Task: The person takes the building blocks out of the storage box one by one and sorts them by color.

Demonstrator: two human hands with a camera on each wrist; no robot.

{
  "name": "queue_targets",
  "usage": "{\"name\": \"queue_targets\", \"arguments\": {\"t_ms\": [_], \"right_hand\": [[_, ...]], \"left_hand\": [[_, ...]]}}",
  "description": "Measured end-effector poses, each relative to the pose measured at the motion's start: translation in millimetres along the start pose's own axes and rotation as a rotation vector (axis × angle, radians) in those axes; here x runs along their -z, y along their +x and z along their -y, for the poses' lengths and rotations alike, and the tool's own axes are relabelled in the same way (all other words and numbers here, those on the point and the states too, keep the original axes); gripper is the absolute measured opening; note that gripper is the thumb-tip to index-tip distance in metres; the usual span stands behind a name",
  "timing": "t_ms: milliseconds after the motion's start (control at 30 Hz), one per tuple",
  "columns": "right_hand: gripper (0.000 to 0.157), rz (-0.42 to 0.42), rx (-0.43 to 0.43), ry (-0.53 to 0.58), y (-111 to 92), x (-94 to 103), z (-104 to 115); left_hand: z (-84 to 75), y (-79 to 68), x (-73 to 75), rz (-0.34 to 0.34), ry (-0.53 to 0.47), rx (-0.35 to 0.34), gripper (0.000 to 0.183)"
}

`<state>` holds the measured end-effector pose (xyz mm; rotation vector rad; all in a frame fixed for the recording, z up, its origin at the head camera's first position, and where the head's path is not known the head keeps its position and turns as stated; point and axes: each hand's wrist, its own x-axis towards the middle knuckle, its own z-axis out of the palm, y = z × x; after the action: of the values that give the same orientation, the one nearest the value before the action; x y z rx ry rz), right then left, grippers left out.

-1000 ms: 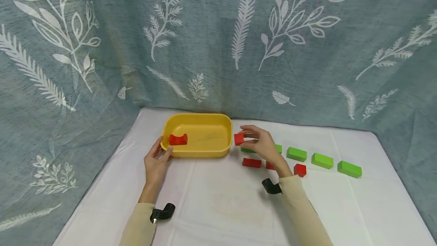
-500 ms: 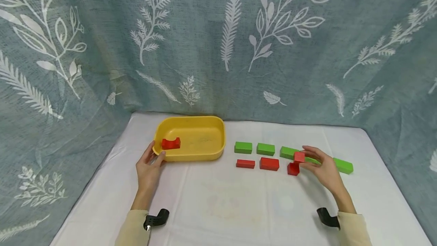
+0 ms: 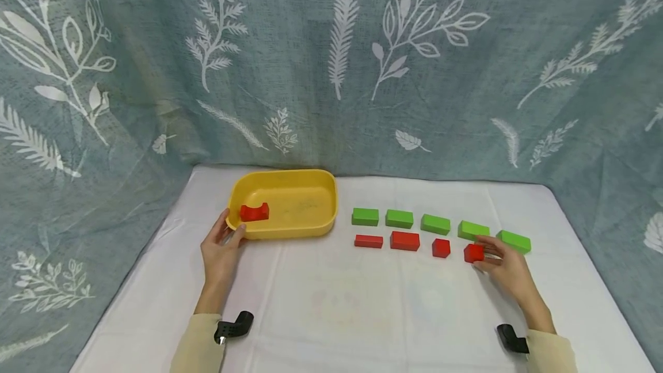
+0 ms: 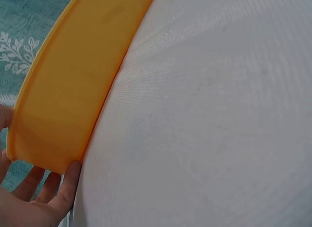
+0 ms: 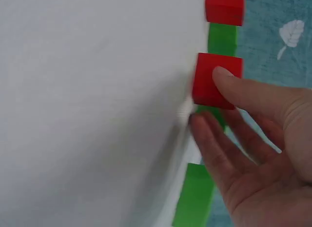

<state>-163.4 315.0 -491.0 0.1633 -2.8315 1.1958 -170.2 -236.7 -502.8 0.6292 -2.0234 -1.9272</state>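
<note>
My left hand grips the left front corner of a yellow tray, thumb at the front and fingers round the left side. A red block with a curved notch lies inside at the left. My right hand pinches a red cube at the right end of a red row; in the right wrist view the thumb lies on the cube. Left of it stand another red cube, a larger red block and a thin red block.
Behind the red pieces runs a row of several green blocks, the rightmost green block just behind my right hand. A white cloth covers the table. A leaf-patterned curtain hangs along the back and sides.
My right hand has carried the red cube from beside the tray rightward, past the other red cube, and down to the row's right end. The left hand keeps its grip on the tray.
</note>
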Motion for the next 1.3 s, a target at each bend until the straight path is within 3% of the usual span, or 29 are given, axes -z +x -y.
{"name": "queue_targets", "arguments": {"t_ms": [100, 233, 367, 500, 700, 800, 967, 1100, 1300], "right_hand": [[0.055, -0.024, 0.008, -0.036, 1, 3.2, 8], [0.049, -0.118, 0.033, -0.084, 7, 6.1, 29], [0.043, -0.13, 0.093, -0.011, 31, -10.3, 64], [0.043, 0.003, 0.214, 0.125, 64, -49.6, 114], [0.043, 0.214, 0.363, 0.236, 97, -113.3, 185], [0.04, 0.319, 0.388, 0.304, 111, -146.0, 212], [0.045, 0.484, 0.32, 0.44, 133, -199.9, 243], [0.047, 0.493, 0.274, 0.41, 141, -237.1, 262], [0.042, 0.401, 0.255, 0.251, 139, -282.3, 291]], "left_hand": [[-1.2, -0.5, 0.8, -0.007, 0.011, 0.007, 0.06], [-2.0, -0.8, 0.0, -0.001, 0.005, 0.001, 0.059], [-3.4, 0.8, -1.0, -0.001, -0.018, -0.008, 0.059], [-5.7, 2.4, -0.6, -0.004, -0.024, -0.024, 0.059], [-4.2, 0.6, 2.8, 0.021, -0.001, -0.031, 0.059], [-4.1, -0.8, 6.5, 0.023, 0.001, -0.032, 0.06], [-3.5, 0.4, 10.6, 0.018, -0.009, -0.033, 0.06], [-1.8, 2.4, 9.8, 0.015, -0.023, -0.037, 0.06], [-0.2, 1.9, 11.2, 0.031, -0.031, -0.05, 0.06]]}}
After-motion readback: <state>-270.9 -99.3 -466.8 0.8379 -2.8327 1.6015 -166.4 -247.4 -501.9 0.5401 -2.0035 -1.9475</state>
